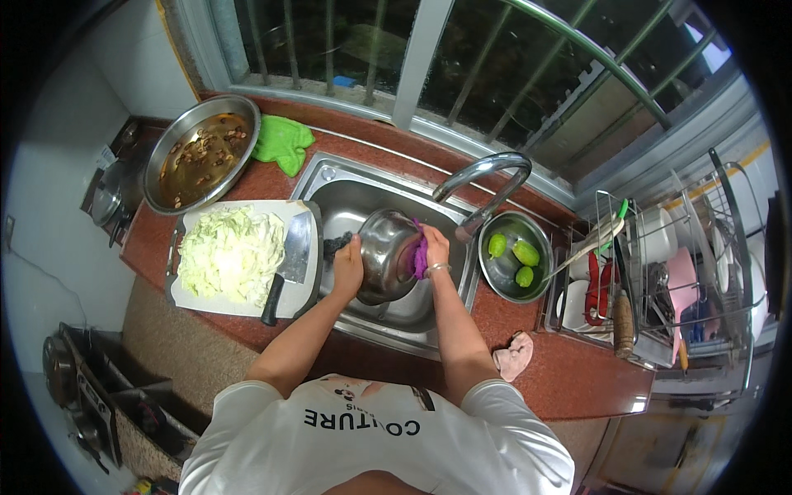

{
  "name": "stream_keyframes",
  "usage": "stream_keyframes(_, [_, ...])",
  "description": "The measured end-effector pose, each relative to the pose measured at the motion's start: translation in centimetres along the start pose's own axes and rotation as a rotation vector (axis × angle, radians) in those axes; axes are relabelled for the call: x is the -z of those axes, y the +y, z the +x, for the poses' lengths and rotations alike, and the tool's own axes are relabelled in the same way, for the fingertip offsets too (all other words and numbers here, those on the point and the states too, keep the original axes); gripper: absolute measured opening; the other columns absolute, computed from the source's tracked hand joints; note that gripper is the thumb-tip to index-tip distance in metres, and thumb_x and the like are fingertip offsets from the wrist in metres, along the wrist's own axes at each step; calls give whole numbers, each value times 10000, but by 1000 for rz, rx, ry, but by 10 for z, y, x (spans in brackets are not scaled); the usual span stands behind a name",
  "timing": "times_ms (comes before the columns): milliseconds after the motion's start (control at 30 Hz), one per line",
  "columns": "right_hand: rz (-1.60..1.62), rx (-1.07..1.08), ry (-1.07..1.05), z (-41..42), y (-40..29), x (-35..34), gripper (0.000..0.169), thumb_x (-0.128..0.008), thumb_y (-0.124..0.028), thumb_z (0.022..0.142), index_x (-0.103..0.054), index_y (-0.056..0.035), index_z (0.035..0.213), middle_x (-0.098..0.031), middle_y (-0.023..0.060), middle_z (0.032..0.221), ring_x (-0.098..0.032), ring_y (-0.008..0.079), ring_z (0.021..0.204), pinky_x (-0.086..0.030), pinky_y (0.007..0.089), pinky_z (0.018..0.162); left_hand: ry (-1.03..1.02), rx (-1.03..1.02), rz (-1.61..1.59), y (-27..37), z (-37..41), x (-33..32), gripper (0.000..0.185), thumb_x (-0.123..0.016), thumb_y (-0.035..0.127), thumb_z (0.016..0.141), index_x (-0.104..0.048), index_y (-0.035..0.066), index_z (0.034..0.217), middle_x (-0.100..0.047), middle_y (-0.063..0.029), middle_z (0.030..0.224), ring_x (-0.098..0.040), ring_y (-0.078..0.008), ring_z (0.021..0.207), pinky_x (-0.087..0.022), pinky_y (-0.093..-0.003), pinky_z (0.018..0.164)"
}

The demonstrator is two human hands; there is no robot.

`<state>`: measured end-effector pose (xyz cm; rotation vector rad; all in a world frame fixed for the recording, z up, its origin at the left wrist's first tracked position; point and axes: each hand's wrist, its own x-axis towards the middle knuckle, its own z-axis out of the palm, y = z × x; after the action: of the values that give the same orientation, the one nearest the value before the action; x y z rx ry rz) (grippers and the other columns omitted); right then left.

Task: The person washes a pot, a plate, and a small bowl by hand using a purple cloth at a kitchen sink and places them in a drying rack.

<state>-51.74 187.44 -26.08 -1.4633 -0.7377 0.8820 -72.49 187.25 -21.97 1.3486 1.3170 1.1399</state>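
Observation:
Over the stainless steel sink [396, 315], a metal bowl [387, 253] is tilted on its side with its outer base towards the right. My left hand [348, 266] grips the bowl's left edge, thumb on the outside. A purple cloth [421, 253] is pressed to the base of the bowl under my right hand [437, 247]. The chrome faucet [486, 170] arches over the sink's right rear corner; no water is seen running. A dark scouring pad [337, 244] lies in the sink, partly hidden behind my left hand.
Left of the sink, a cutting board [306, 297] holds shredded cabbage [232, 257] and a cleaver [296, 247]. Behind it stands a basin [207, 154] of brown liquid beside a green cloth [281, 142]. Right are a bowl [495, 272] of green vegetables, a pink cloth [515, 357] and a dish rack [649, 247].

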Motion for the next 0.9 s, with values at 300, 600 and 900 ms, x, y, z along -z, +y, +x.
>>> stream_keyframes(300, [-454,574,115,-145,-26,-61,305,-456,-61,851,-516,-27,1148,-500,150,1180,-416,318,1156,-284,376,996,162,389,-186,-13,10,-16,610,-311,431,916,-530,-84,672,-532,-169,638,-492,-223,643,-387,-385,626])
stream_keyframes(600, [-370,475,-82,-43,-54,-58,140,-562,-33,729,-546,-26,868,-550,146,952,-529,281,823,-428,329,762,-71,-160,283,22,-12,-5,526,-314,337,925,-517,-55,639,-483,-264,589,-487,-439,566,-355,-479,543])
stream_keyframes(900, [-404,548,-25,-70,-52,-67,119,-583,-25,709,-560,-27,825,-549,138,918,-519,288,903,-411,338,803,-109,-194,199,18,-17,1,466,-349,292,923,-502,-51,647,-447,-253,555,-475,-419,522,-341,-439,477])
